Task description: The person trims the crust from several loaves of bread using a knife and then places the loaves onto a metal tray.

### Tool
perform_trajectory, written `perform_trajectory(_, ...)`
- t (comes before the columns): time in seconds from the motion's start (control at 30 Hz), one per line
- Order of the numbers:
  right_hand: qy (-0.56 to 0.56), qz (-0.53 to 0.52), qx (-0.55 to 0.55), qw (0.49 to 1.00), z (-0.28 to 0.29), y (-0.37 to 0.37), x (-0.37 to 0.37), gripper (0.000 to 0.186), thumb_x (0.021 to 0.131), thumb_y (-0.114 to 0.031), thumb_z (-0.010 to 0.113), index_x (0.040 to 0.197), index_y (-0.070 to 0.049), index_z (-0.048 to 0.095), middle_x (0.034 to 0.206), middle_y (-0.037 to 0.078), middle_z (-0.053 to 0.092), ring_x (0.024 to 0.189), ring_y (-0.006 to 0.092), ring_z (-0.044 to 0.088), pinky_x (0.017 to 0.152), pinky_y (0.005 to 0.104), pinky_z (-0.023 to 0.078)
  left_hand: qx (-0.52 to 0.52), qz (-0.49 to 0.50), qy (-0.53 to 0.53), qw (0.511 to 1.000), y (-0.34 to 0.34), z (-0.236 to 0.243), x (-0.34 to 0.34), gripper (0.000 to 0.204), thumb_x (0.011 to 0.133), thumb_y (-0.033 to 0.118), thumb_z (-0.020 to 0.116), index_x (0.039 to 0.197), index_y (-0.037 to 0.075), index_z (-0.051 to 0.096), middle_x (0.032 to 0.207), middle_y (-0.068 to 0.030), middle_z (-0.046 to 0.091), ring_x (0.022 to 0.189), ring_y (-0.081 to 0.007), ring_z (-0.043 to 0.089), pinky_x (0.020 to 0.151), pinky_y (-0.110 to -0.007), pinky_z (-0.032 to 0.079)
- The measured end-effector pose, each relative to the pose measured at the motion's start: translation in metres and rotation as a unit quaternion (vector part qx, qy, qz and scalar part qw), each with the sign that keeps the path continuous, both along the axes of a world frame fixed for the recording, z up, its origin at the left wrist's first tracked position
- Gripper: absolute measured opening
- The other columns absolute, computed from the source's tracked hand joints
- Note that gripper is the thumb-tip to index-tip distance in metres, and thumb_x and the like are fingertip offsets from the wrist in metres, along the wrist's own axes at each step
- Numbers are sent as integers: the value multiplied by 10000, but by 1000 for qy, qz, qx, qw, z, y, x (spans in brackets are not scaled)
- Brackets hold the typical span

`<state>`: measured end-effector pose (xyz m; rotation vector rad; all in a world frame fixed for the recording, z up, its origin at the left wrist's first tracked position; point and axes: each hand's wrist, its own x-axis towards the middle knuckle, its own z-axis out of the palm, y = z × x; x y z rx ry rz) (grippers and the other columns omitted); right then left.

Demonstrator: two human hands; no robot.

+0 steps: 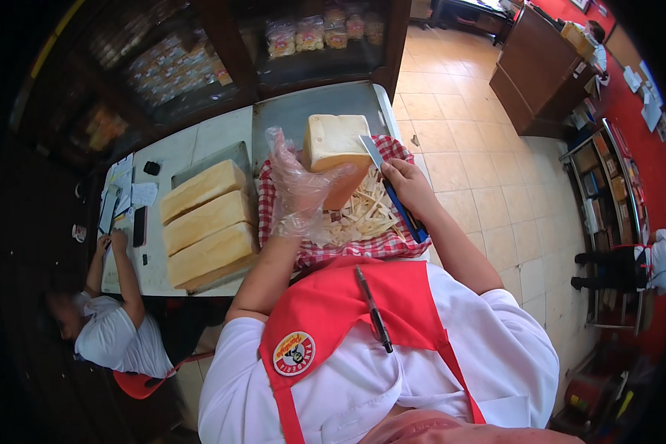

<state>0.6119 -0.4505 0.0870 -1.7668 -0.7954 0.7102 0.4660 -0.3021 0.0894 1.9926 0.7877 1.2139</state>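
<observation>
In a clear plastic glove, my left hand (303, 185) steadies a tall loaf of bread (337, 144), its thumb across the near side and its fingers along the left. The loaf stands on end, pale on top and golden brown lower down. My bare right hand (409, 186) grips a knife (373, 152) with a blue handle, its flat metal blade against the loaf's right edge. Below the loaf, thin strips of crust (359, 218) lie heaped on a red-and-white checkered cloth (333, 254).
Three long loaves (209, 231) lie on a metal tray to the left. Beyond them are a phone (139, 226), papers and a seated person (122, 325) whose hands are on the table. Glass cabinets (314, 44) line the far side. A shelf rack (607, 192) stands across the tiled floor.
</observation>
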Motion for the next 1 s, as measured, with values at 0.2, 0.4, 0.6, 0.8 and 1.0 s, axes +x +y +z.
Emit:
perform_trajectory(0.2, 71, -24, 61, 995, -6, 20, 10, 303, 969, -255, 519, 940, 25, 632, 745, 22, 595, 689, 95, 513, 637, 284, 420, -158, -272, -58, 947, 46, -12, 2, 1137, 618, 156, 893, 1465, -12, 151, 1390, -165, 407, 1252, -241, 442, 1026, -340, 397)
perform_trajectory(0.4, 142, -38, 75, 986, -9, 22, 3, 285, 976, -253, 513, 963, 4, 636, 726, -14, 559, 639, 48, 470, 593, 228, 400, -87, -200, -57, 974, 22, -14, 1, 1080, 667, 164, 861, 1465, -5, 153, 1389, -190, 407, 1283, -255, 421, 1034, -367, 392)
perform_trajectory(0.6, 290, -76, 130, 945, -16, 17, -16, 270, 982, -239, 496, 1026, 0, 616, 759, 6, 591, 632, 52, 531, 564, 230, 440, 71, 57, 82, 993, -13, -14, 2, 1135, 646, 380, 860, 1440, -45, 169, 1342, -282, 395, 1206, -407, 463, 968, -467, 428)
perform_trajectory(0.8, 254, -75, 127, 956, -15, 30, -7, 273, 981, -235, 491, 1015, 1, 624, 779, 12, 599, 619, 63, 517, 550, 240, 431, 116, 64, 63, 989, -28, -19, 4, 1172, 641, 457, 840, 1427, -73, 151, 1307, -349, 358, 1151, -499, 448, 916, -530, 441)
perform_trajectory(1.0, 212, -38, 82, 973, -17, 23, -25, 250, 984, -243, 499, 1005, -27, 622, 772, -9, 605, 605, 42, 516, 563, 212, 441, 69, 104, 97, 987, -27, -11, 8, 1174, 637, 452, 841, 1424, -77, 149, 1293, -352, 349, 1150, -486, 437, 926, -537, 422)
